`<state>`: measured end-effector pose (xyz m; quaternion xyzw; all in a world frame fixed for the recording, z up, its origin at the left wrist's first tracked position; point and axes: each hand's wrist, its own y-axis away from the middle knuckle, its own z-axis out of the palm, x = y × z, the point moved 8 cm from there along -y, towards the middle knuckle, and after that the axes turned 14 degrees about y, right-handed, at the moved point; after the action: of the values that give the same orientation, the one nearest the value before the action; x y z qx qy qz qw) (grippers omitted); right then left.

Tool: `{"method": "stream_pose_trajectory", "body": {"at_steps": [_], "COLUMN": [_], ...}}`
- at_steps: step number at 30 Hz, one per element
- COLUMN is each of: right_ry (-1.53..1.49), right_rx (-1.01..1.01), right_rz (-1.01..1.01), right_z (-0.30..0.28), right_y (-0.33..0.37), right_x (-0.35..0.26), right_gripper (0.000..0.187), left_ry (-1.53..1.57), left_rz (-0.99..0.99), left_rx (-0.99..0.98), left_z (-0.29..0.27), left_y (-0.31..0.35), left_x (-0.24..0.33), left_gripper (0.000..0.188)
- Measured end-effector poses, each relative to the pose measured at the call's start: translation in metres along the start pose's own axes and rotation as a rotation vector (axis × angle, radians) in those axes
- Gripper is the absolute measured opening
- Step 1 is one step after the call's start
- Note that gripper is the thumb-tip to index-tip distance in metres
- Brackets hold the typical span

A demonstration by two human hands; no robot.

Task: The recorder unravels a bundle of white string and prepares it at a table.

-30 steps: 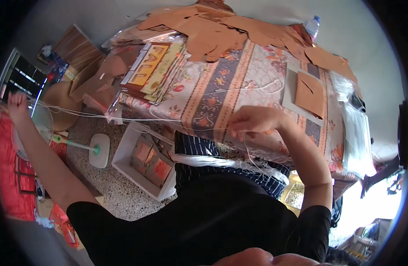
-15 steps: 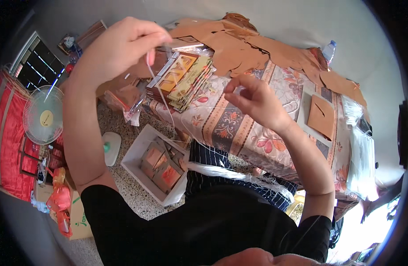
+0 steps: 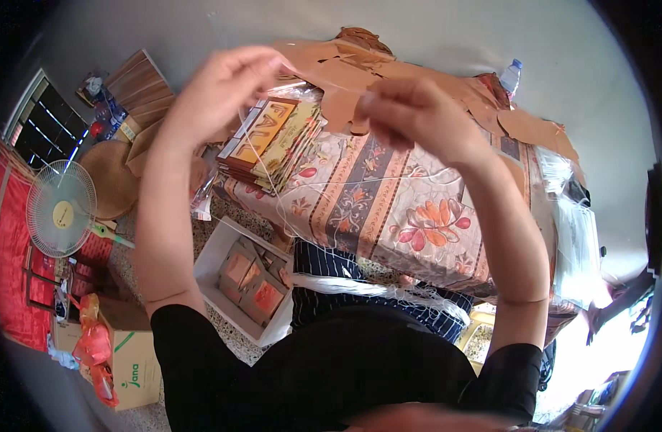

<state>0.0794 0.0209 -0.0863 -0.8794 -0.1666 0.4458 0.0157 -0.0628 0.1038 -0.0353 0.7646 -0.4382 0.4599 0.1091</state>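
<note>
Pinching white string (image 3: 249, 139) with left hand (image 3: 227, 85) and right hand (image 3: 421, 115) above worktop (image 3: 435, 191), toward its left edge — apparently mid-handling; leaving strand bundle (image 3: 356, 287) untouched across lap (image 3: 324, 258).

The bare left hand (image 3: 229, 86) is held up, thumb and fingertips pinched together, its bare forearm (image 3: 164, 194) nearly upright beneath it. To its right, the slightly blurred bare right hand (image 3: 424, 119) faces it, fingers curled.

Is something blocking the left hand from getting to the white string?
No, nothing visible is in the way: the white string hangs right from the left hand. The stack of yellow and brown printed pieces is just behind the string in this view, not between it and the hand.
</note>
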Motion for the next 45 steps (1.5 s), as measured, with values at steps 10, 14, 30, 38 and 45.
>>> {"method": "stream_pose_trajectory", "body": {"at_steps": [10,14,30,38,45], "right_ry": [0.057,-0.197,-0.182,-0.333,0.157], "right_rx": [0.703,0.929,0.641,0.756,0.467], "right_rz": [0.034,0.308,0.851,0.456,0.439], "right_z": [-0.144,-0.185,-0.076,-0.081,-0.056], "right_y": [0.085,0.197,0.411,0.347,0.197], "right_x": [0.016,0.093,0.189,0.163,0.119], "right_gripper": [0.022,0.021,0.015,0.019,0.015], "left_ry": [0.783,0.891,1.424,1.482,0.578], "left_rz": [0.082,-0.048,0.211,0.147,0.289], "left_rx": [-0.615,-0.215,0.237,-0.093,-0.421], "left_z": [0.146,0.085,-0.036,0.016,0.188], "left_y": [0.007,0.016,-0.001,-0.032,-0.048], "left_x": [-0.015,-0.051,-0.05,-0.034,-0.003], "left_gripper": [0.033,0.028,0.02,0.013,0.01]}}
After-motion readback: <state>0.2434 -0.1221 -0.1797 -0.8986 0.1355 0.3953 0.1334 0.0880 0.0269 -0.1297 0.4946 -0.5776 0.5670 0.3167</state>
